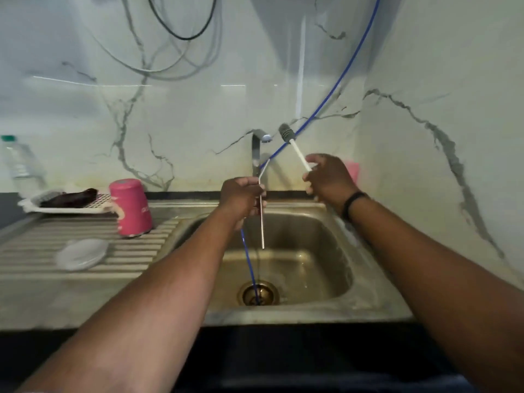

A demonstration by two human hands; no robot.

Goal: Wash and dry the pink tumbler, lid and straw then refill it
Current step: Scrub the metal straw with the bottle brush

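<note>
My left hand (242, 195) grips a bent metal straw (262, 225) upright over the sink basin (312, 231), its lower end hanging free. To its right, my right hand (326, 177) holds a white-handled brush (297, 150) whose grey bristle head points up and to the left. The pink tumbler (131, 207) stands upside down on the ribbed drainboard (85, 251) at the left. In front of it lies the clear lid (82, 253).
A steel tap (256, 154) rises behind the hands. A blue hose (337, 83) runs from the upper right down into the drain (258, 292). A white tray (65, 204) with a dark item and a plastic bottle (19, 163) sit at the far left. A pink object (352, 171) stands behind my right hand.
</note>
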